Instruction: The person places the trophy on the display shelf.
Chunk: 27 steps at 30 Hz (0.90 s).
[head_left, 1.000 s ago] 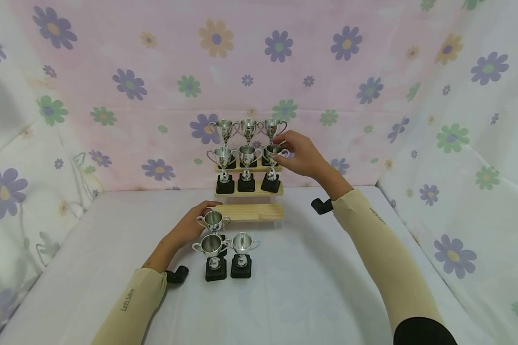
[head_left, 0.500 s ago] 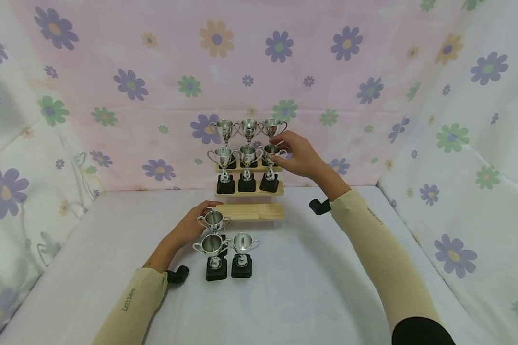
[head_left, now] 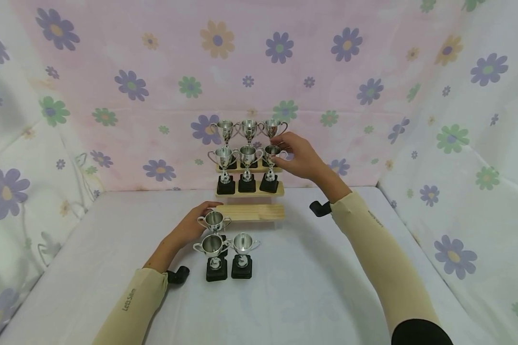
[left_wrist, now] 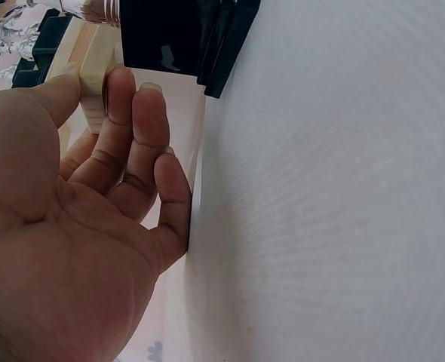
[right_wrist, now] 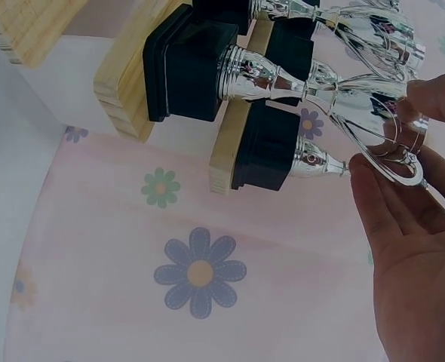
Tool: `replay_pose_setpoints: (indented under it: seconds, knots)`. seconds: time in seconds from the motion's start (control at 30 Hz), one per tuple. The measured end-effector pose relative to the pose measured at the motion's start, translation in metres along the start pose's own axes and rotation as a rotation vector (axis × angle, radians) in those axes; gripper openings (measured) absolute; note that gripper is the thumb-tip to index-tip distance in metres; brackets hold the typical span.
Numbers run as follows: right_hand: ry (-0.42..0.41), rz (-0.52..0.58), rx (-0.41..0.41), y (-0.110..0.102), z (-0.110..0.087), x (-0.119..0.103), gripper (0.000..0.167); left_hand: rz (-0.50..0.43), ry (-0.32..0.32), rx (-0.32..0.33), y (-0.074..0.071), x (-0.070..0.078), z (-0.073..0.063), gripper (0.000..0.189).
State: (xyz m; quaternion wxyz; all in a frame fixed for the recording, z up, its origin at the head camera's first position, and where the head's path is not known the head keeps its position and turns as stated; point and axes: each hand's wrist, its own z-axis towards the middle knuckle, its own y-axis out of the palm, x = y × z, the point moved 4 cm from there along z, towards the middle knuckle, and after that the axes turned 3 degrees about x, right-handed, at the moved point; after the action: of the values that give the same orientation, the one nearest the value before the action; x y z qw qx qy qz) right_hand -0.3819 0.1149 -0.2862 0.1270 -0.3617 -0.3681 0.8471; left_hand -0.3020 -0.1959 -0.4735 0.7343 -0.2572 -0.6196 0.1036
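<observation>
Two hands are at work: the right hand (head_left: 301,155) pinches the bowl of the right-hand silver trophy (head_left: 269,184), upright on the middle step (head_left: 258,192) of a wooden rack (head_left: 269,212). Two trophies (head_left: 247,184) stand left of it, three more (head_left: 248,127) on the far step (head_left: 259,169). The left hand (head_left: 193,224) holds the near step's left end between thumb and fingers. Three further trophies (head_left: 242,266) stand near left on the white bench (head_left: 311,287).
</observation>
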Motion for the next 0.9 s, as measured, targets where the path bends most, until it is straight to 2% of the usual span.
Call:
replay_pose_setpoints:
  seconds: [0.27,0.57,0.9]
  knots:
    - [-0.109,-0.014,0.114,-0.008,-0.010,-0.001,0.052,0.004,0.014,-0.002,-0.001,0.003,-0.001,0.060]
    - [-0.174,-0.016,0.222,-0.009,-0.034,-0.011,0.052,0.004,0.013,-0.002,0.000,0.002,-0.002,0.058]
    - [-0.216,0.030,0.272,-0.002,-0.066,-0.026,0.054,-0.011,0.018,-0.001,-0.001,0.002,-0.001,0.057]
